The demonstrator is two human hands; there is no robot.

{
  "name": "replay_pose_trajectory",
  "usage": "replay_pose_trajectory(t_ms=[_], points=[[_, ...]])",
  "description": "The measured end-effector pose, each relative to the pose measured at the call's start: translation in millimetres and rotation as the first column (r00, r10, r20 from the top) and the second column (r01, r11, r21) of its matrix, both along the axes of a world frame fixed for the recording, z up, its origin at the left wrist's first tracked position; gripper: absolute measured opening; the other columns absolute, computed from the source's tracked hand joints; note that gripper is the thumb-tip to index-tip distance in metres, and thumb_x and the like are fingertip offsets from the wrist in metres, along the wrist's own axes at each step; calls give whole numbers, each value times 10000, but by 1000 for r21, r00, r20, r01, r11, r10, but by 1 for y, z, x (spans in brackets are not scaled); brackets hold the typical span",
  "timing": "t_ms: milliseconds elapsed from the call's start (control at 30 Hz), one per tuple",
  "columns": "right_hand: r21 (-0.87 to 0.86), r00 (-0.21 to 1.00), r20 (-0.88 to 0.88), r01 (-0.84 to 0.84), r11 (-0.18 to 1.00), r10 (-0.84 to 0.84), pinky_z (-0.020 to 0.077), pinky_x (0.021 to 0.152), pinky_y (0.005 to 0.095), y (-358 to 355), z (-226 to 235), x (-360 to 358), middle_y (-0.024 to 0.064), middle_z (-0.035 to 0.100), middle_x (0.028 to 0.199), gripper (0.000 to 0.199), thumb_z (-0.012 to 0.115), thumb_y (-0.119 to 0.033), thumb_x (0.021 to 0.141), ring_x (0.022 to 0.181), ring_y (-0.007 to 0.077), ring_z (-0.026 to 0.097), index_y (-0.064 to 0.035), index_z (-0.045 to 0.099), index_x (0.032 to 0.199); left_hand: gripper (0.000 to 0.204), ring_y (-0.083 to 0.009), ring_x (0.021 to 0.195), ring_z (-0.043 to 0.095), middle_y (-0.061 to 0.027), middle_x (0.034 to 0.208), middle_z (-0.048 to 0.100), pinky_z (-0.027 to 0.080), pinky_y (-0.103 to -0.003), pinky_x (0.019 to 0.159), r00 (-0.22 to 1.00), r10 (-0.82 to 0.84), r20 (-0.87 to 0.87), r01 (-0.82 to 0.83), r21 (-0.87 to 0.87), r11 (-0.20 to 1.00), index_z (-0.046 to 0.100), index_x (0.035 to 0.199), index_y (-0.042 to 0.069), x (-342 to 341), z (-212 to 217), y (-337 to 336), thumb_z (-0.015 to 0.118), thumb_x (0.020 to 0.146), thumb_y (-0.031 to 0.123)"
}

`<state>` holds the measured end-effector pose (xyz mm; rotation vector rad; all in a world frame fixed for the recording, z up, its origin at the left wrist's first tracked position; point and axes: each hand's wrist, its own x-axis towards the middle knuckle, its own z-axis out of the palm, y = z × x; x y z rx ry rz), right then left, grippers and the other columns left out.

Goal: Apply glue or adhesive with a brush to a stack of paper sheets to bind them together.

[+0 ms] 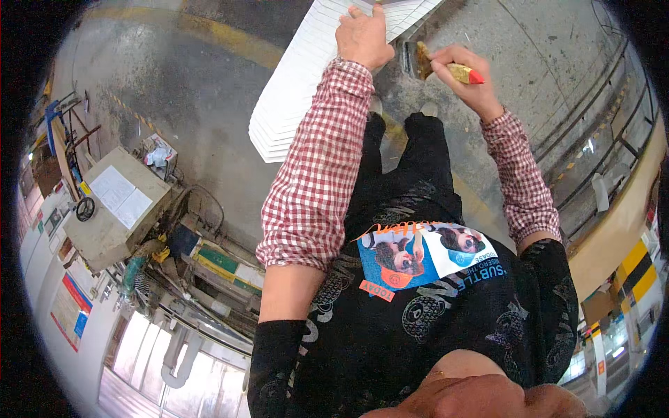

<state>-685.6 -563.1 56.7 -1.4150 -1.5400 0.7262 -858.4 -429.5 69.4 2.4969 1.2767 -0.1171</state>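
My left hand rests flat on a stack of white sheets that leans near the top of the head view. My right hand grips a paintbrush with a yellowish, red-tipped handle, its bristles pointing left toward the edge of the white stack. Both forearms wear red-and-white checked sleeve covers over a black printed shirt. My black trousers and light shoes show just below the hands.
Grey concrete floor with a yellow painted line runs behind the stack. A beige machine cabinet with papers on top and cables stands at left. Metal rails and a yellow-black striped barrier lie at right.
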Motion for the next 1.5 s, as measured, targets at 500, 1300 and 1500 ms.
replay_pose_trajectory(t_ms=[500, 1300, 1500], points=[[-59, 996, -69, 51, 997, -55, 487, 744, 274, -4, 4, 4, 71, 682, 896, 79, 660, -77, 834, 830, 146, 631, 0, 643, 828, 767, -478, 1044, 557, -373, 1255, 461, 522, -460, 814, 998, 54, 27, -56, 76, 996, 459, 1303, 40, -1, -25, -2, 763, 625, 230], [-115, 968, -216, 108, 987, -131, 491, 738, 282, -17, 0, 1, 77, 690, 905, 68, 655, -64, 826, 825, 148, 631, 1, 644, 808, 773, -409, 985, 591, -322, 1212, 494, 532, -452, 769, 996, -36, -78, 47, 145, 988, 385, 1359, 74, -10, -23, 3, 699, 669, 225], [-174, 899, -330, 240, 955, -286, 476, 757, 266, -38, 20, -7, 81, 678, 890, 51, 637, -39, 830, 832, 144, 624, 6, 655, 814, 830, -402, 1100, 536, -323, 1316, 418, 519, -439, 810, 987, -50, -151, 60, 61, 996, 346, 1396, 85, -44, -24, 18, 716, 672, 250]])
